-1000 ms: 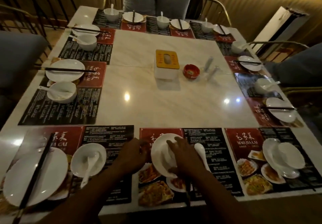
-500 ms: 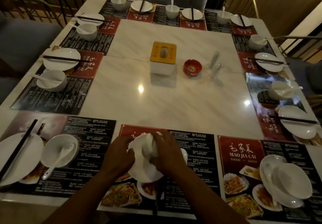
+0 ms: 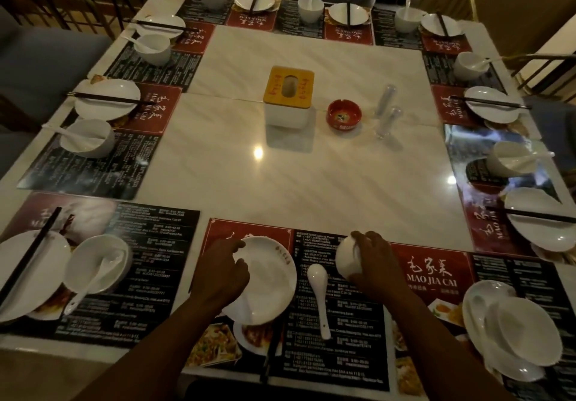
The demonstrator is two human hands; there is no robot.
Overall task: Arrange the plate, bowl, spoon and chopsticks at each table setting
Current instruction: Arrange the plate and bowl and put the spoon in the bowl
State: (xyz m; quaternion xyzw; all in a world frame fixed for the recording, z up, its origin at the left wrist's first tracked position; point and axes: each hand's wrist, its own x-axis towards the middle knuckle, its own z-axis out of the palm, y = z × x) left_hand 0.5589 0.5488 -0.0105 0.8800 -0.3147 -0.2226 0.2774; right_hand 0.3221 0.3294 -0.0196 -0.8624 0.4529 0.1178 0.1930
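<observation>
At the near middle setting, my left hand [image 3: 223,271] holds the left rim of a white plate [image 3: 269,282] that lies on the placemat [image 3: 311,354]. My right hand [image 3: 372,262] grips a white bowl [image 3: 346,257] to the right of the plate, turned on its side or upside down. A white spoon [image 3: 319,294] lies on the mat between plate and bowl. Dark chopsticks [image 3: 270,350] lie near the front edge, partly under the plate.
The left setting has a plate with chopsticks [image 3: 29,273] and a bowl with spoon [image 3: 96,265]. A stacked plate and bowls [image 3: 511,329] sit at the near right. Laid settings line the other sides. A tissue box [image 3: 288,96], red ashtray [image 3: 344,116] and shakers [image 3: 386,114] stand mid-table.
The bowl has come off the plate and moved right in my right hand. The plate now lies flat under my left hand. The spoon lies bare between them.
</observation>
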